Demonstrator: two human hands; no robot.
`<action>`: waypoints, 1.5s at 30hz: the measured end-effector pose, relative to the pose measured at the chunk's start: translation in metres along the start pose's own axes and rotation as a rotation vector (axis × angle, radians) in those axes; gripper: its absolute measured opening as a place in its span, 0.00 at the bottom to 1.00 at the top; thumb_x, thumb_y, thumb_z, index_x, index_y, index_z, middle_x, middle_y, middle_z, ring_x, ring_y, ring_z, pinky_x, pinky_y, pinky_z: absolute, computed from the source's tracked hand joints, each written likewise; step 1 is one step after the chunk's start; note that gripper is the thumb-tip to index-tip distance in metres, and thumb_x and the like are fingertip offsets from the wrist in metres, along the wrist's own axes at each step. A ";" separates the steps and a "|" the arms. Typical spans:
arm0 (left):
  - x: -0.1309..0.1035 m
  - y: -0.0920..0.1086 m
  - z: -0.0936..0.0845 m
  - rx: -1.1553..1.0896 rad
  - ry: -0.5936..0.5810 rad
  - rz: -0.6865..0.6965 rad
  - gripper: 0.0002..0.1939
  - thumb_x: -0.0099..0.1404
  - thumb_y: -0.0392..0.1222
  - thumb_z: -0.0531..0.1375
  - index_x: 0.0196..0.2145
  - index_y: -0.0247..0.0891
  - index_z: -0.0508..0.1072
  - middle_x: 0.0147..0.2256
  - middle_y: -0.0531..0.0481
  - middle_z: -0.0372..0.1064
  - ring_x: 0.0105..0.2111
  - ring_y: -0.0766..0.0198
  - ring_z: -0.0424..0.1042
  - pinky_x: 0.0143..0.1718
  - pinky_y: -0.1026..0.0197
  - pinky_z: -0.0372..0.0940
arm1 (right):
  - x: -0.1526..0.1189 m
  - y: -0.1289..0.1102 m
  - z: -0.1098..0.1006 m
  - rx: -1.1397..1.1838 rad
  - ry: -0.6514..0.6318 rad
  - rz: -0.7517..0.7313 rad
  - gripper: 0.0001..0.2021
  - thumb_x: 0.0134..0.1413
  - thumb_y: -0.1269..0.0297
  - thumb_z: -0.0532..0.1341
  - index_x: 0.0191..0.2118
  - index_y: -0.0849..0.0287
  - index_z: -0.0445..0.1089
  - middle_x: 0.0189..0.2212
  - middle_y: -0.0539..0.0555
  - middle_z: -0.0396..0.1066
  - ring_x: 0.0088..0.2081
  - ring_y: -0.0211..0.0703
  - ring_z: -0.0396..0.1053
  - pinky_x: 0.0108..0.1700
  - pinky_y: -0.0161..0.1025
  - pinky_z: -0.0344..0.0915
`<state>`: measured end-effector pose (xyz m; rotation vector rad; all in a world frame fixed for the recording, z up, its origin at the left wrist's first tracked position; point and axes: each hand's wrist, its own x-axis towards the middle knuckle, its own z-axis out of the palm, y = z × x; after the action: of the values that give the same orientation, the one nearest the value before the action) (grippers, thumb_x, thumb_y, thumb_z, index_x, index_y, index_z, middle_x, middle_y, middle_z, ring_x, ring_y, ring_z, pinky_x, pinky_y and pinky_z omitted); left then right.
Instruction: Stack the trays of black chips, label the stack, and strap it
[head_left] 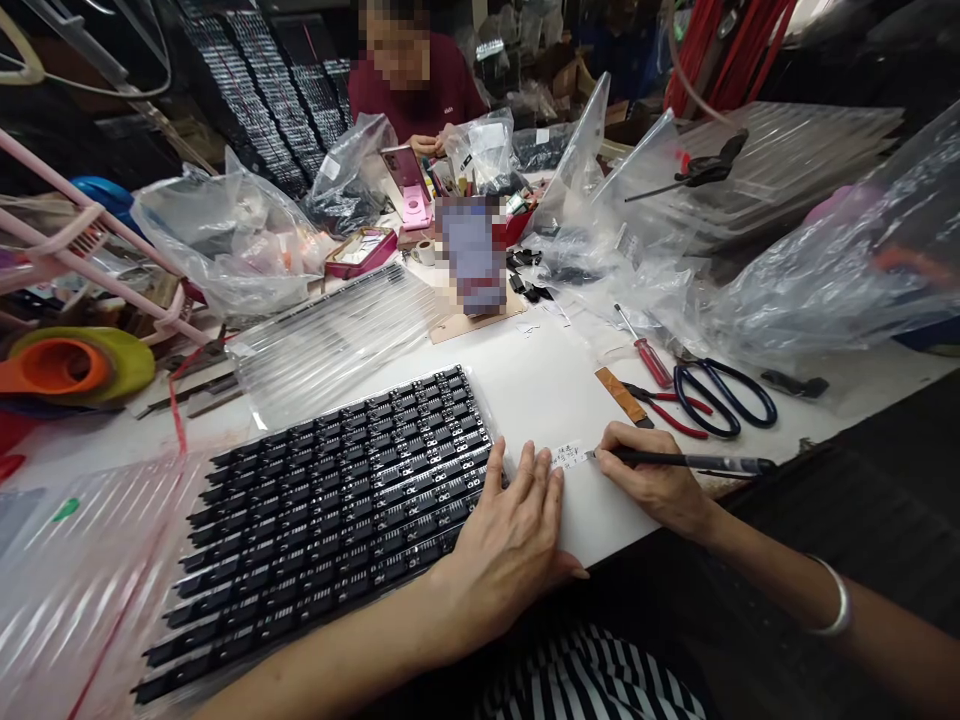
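Note:
A black pen [690, 461] is pinched in my right hand [651, 475], its tip at the right end of a small white label [568, 456] with handwriting on it. The label lies on the white tabletop [544, 375]. My left hand [514, 520] rests flat, fingers spread, between the label and a tray of black electronic parts [345, 480]. Its fingertips reach the label's left side and the tray's right edge. The parts sit in long, close rows with metal pins showing.
Right of the label lie an orange-brown strip [624, 396], red-handled pliers [671, 407], a red screwdriver [651, 362] and dark-handled scissors [724, 395]. A clear ribbed tray [337, 335] and plastic bags [232, 240] lie behind. Across the table sits another person [450, 85].

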<state>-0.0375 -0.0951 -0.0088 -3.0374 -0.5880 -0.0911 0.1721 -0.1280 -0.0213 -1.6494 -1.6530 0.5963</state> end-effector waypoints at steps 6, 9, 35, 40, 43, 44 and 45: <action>0.001 0.000 0.003 -0.009 0.001 -0.012 0.41 0.64 0.66 0.45 0.57 0.25 0.64 0.58 0.30 0.60 0.60 0.41 0.57 0.59 0.35 0.46 | -0.002 0.000 -0.002 0.066 -0.019 0.031 0.09 0.50 0.70 0.55 0.21 0.57 0.58 0.18 0.46 0.59 0.22 0.33 0.57 0.26 0.35 0.54; 0.001 0.000 0.005 -0.016 0.008 -0.016 0.42 0.63 0.67 0.44 0.57 0.25 0.64 0.58 0.30 0.60 0.60 0.41 0.57 0.60 0.35 0.45 | 0.009 -0.001 -0.014 0.117 -0.012 0.085 0.10 0.51 0.66 0.55 0.21 0.56 0.57 0.17 0.45 0.57 0.22 0.34 0.56 0.25 0.35 0.54; -0.008 0.000 -0.044 -0.043 -0.011 -0.080 0.37 0.64 0.64 0.49 0.60 0.34 0.59 0.60 0.36 0.59 0.61 0.44 0.54 0.60 0.35 0.42 | 0.014 0.021 0.012 -0.422 -0.059 -0.344 0.09 0.59 0.61 0.52 0.29 0.57 0.63 0.30 0.53 0.66 0.33 0.45 0.64 0.36 0.43 0.57; -0.078 -0.022 -0.064 -0.112 0.087 -0.449 0.29 0.66 0.60 0.49 0.59 0.43 0.61 0.60 0.44 0.60 0.63 0.53 0.54 0.62 0.39 0.41 | 0.011 0.028 0.011 -0.426 -0.033 -0.357 0.11 0.60 0.59 0.51 0.29 0.56 0.62 0.29 0.54 0.66 0.32 0.46 0.63 0.37 0.45 0.55; -0.158 -0.038 -0.058 -0.054 0.270 -0.890 0.24 0.68 0.53 0.51 0.57 0.39 0.64 0.57 0.42 0.65 0.60 0.54 0.60 0.60 0.41 0.49 | 0.010 0.032 0.011 -0.401 -0.013 -0.337 0.12 0.59 0.57 0.50 0.27 0.55 0.61 0.27 0.54 0.67 0.31 0.48 0.64 0.37 0.47 0.56; -0.190 -0.041 -0.052 -0.002 0.365 -1.041 0.23 0.68 0.52 0.51 0.54 0.37 0.67 0.54 0.40 0.67 0.57 0.54 0.64 0.58 0.44 0.54 | 0.012 0.032 0.009 -0.364 -0.010 -0.319 0.12 0.59 0.56 0.51 0.27 0.55 0.61 0.27 0.54 0.67 0.31 0.48 0.64 0.36 0.46 0.57; -0.223 -0.042 -0.046 0.071 0.445 -1.190 0.22 0.67 0.52 0.52 0.51 0.34 0.70 0.53 0.38 0.69 0.55 0.52 0.66 0.57 0.45 0.57 | 0.015 0.030 0.007 -0.316 -0.009 -0.295 0.12 0.58 0.55 0.51 0.27 0.55 0.61 0.26 0.54 0.66 0.31 0.47 0.65 0.35 0.46 0.58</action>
<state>-0.2616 -0.1413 0.0238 -2.0307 -2.0834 -0.7028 0.1876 -0.1101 -0.0458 -1.5699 -2.0296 0.2024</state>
